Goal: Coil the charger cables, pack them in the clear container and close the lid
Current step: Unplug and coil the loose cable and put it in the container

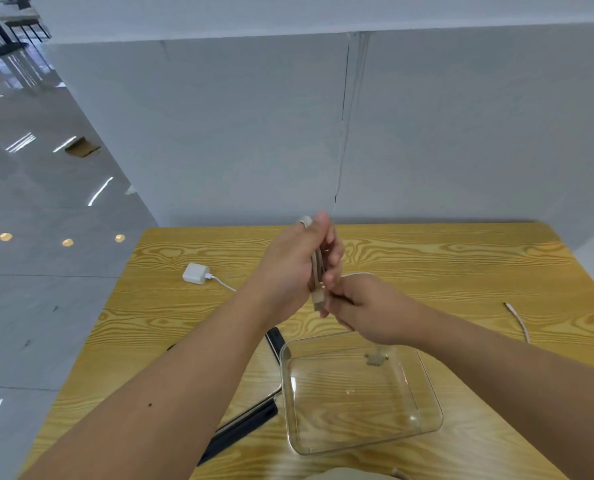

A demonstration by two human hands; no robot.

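While both hands meet at the centre of the head view, I see my left hand closed around a beige coiled cable, loops running near vertical, plug end hanging at the bottom. My right hand sits just below and right, fingers pinched at that lower end. I judge the bundle must travel down-frame: the clear container stands open at lower centre, nearer the right hand. A white charger with its cable lies uncoiled, centre-left on the table.
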